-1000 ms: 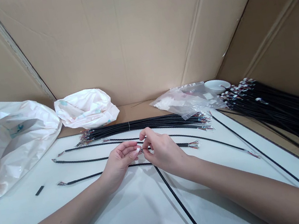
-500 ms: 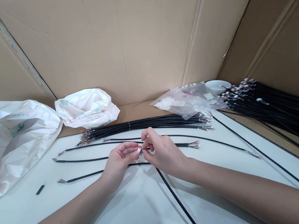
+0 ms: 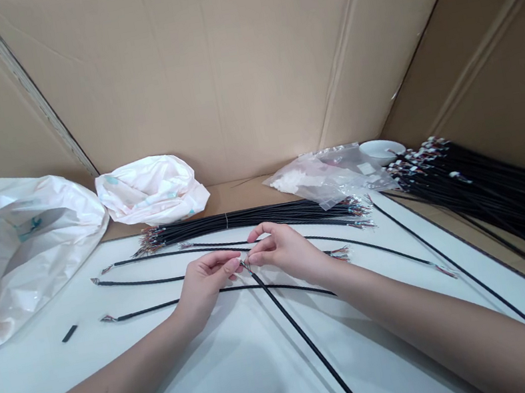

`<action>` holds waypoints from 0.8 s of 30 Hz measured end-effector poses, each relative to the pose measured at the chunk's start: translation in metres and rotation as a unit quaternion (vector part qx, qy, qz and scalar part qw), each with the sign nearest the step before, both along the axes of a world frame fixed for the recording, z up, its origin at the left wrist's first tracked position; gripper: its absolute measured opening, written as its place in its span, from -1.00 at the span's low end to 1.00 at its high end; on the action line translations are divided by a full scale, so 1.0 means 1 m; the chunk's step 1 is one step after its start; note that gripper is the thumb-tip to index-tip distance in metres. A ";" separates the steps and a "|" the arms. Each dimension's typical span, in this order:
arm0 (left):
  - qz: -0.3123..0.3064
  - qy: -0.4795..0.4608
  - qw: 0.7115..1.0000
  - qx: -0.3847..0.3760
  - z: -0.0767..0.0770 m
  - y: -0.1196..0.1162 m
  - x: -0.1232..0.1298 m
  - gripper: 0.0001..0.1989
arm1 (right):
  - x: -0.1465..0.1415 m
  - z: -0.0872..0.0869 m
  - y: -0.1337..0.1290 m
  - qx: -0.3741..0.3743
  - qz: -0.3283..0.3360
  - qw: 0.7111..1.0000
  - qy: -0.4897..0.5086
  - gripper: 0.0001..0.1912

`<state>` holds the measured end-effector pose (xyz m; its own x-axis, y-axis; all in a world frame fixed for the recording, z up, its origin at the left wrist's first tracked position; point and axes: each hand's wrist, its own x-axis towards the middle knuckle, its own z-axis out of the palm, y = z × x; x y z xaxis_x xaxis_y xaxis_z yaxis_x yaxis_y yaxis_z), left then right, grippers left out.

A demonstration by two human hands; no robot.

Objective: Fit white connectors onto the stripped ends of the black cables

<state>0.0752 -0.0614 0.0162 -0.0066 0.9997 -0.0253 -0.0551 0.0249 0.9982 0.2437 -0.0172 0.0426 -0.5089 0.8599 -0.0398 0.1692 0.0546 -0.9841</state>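
Note:
At the middle of the white table, my left hand (image 3: 212,281) pinches the wire end of a black cable (image 3: 301,335) between thumb and fingers. A small connector seen earlier is hidden by those fingertips. Just to the right, my right hand (image 3: 279,251) has its thumb and index finger closed on a thin wire of the same cable. The cable's stripped end with fine wires (image 3: 245,266) shows between both hands, and its black jacket runs down to the bottom edge. Other black cables (image 3: 150,307) lie crosswise beneath and behind the hands.
Behind the hands lies a tied cable bundle (image 3: 246,218). White bags (image 3: 152,190) stand at the left, a clear bag (image 3: 327,175) and a white bowl (image 3: 381,150) at the back right. More cables (image 3: 507,201) fill the right side. A small black piece (image 3: 70,333) rests at left.
The cable end has come into view between the hands, with its jacket shifted left. My right hand has turned and its fingers have straightened somewhat. The white connector no longer shows.

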 end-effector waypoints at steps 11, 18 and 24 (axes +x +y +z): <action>0.015 -0.036 0.998 -0.040 0.004 0.000 0.000 -0.74 | -0.001 -0.005 0.002 0.025 0.032 0.998 -0.051 -0.84; 0.008 -0.019 0.999 -0.037 0.003 0.000 0.000 -0.74 | -0.004 0.000 -0.004 0.076 0.009 0.992 -0.103 -0.84; 0.002 -0.015 0.999 -0.032 0.002 0.001 0.000 -0.75 | -0.004 -0.002 -0.004 0.069 0.013 0.993 -0.097 -0.82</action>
